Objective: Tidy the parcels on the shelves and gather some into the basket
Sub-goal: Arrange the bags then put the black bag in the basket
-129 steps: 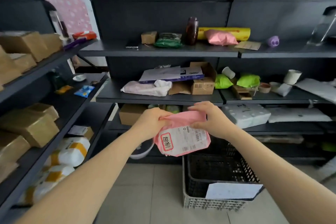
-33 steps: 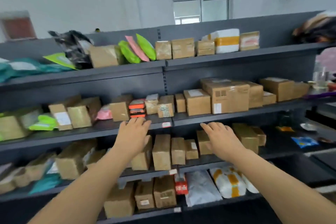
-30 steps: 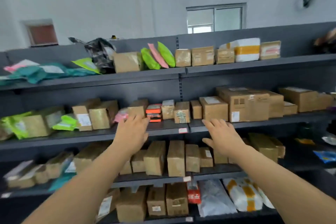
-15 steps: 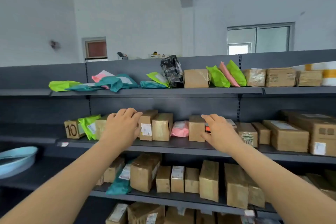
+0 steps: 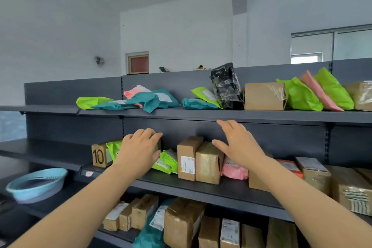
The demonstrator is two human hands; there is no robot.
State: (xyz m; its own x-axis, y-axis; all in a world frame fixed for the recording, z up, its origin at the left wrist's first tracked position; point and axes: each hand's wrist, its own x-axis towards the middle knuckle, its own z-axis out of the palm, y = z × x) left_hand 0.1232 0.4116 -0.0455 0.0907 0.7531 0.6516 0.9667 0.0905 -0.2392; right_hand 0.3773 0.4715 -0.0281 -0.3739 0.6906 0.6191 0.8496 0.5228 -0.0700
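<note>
I face dark grey shelves full of parcels. My left hand (image 5: 140, 148) lies over a brown box on the middle shelf (image 5: 201, 189), fingers draped over its top. The box is almost wholly hidden behind the hand. Beside it sit a box marked 10 (image 5: 99, 156) and a green bag (image 5: 167, 162). My right hand (image 5: 239, 143) hovers with fingers spread just above a taped brown box (image 5: 208, 163) and a pink parcel (image 5: 234, 170). Between my hands stands a labelled brown box (image 5: 187, 157). No crate or basket for the parcels is in view.
The top shelf (image 5: 201, 115) carries teal bags (image 5: 153, 99), a black bag (image 5: 226, 86), a brown carton (image 5: 263, 96) and green bags (image 5: 300, 96). A light blue basin (image 5: 36, 184) sits at the left. Several boxes (image 5: 181, 223) fill the lower shelf.
I turned from the black crate, where both hands held a pink parcel, to these shelves with empty hands. My view panned left and both hands moved closer to the middle shelf.
</note>
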